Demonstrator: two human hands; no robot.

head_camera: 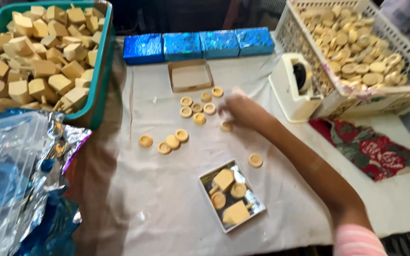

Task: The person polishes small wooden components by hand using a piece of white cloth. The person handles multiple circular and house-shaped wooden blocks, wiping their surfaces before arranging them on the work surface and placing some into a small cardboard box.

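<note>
On the table (176,189), my right hand (236,108) reaches the loose wooden rings (198,108); blurred grip, unreadable; next, pinch one.

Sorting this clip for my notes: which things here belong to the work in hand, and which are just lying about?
In use:
- right hand, blurred, among the loose wooden rings
- small silver-lined box part filled with wooden pieces
- empty open box
- white basket of rings
- green crate of wooden blocks

Lying about:
- row of blue boxes
- tape dispenser
- red patterned cloth
- foil wrap
</note>
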